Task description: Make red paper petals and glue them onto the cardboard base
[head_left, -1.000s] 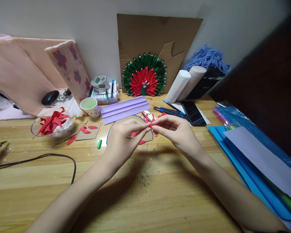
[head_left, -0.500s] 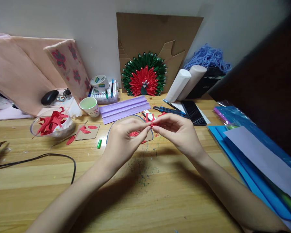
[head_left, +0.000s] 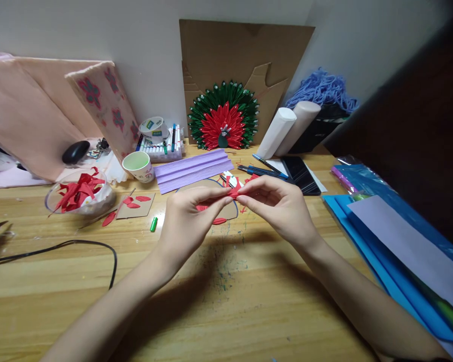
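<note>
Over the middle of the wooden desk (head_left: 219, 301), my left hand (head_left: 191, 221) and my right hand (head_left: 279, 203) meet fingertip to fingertip. Both pinch one small red paper piece (head_left: 234, 193) between thumb and fingers. Just beneath them lies a brown cardboard cutout with a blue outline (head_left: 232, 210), with a few red paper petals (head_left: 219, 220) on it. Against the wall behind stands a finished green and red paper fan ornament (head_left: 223, 116).
A clear bowl of red scraps (head_left: 79, 193) sits left, beside a paper cup (head_left: 139, 165) and folded purple paper (head_left: 192, 170). A marker box (head_left: 160, 146) and tape roll stand behind. Blue sheets (head_left: 381, 241) lie right, a phone (head_left: 300, 175) nearby, a black cable (head_left: 60, 247) left.
Both hands have stayed pinched on the red piece, with only slight finger shifts. The view has drifted a little.
</note>
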### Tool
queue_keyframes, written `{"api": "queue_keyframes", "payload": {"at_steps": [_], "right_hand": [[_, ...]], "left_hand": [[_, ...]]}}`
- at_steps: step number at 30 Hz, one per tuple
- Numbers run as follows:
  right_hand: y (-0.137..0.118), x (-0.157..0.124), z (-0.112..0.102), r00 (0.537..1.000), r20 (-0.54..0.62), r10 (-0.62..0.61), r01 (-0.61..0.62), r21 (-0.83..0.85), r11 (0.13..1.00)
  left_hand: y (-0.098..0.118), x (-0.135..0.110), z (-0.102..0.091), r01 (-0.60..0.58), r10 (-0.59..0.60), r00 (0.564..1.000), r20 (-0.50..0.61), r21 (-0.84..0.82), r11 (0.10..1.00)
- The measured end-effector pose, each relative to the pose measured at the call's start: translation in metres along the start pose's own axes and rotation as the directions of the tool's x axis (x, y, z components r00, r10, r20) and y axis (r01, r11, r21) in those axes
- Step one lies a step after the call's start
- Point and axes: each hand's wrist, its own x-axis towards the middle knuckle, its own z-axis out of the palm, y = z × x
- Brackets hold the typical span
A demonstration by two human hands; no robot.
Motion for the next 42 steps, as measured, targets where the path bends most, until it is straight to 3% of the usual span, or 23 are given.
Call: {"api": "queue_keyframes", "payload": {"at_steps": [7,20,33,38,42], "right_hand": [[-0.004,-0.002,0.002,1.0,-0.002,-0.001,0.001,-0.02,1.0],[-0.002,-0.002,0.002,0.999,-0.038,-0.01,0.009,-0.032,0.999],[-0.001,-0.001,0.001,0.999,-0.031,0.037,-0.037,0.021,0.999],[-0.003,-0.001,0.002,0.999,-0.022,0.049,-0.048,0.039,0.998],[-0.004,0.0,0.0,0.998,0.016,0.055,-0.055,0.02,0.998]], "left_hand": [[0.003,0.002,0.001,0.127,-0.129,0.991,-0.027,-0.062,0.99],[0.007,0.003,0.001,0.235,-0.239,0.971,-0.022,-0.129,0.963],[0.004,0.005,0.006,0.451,-0.444,0.891,0.092,-0.28,0.847],[0.005,0.004,0.009,0.439,-0.441,0.896,0.053,-0.253,0.862],[0.003,0.001,0.013,0.36,-0.367,0.93,-0.02,-0.158,0.92]]}}
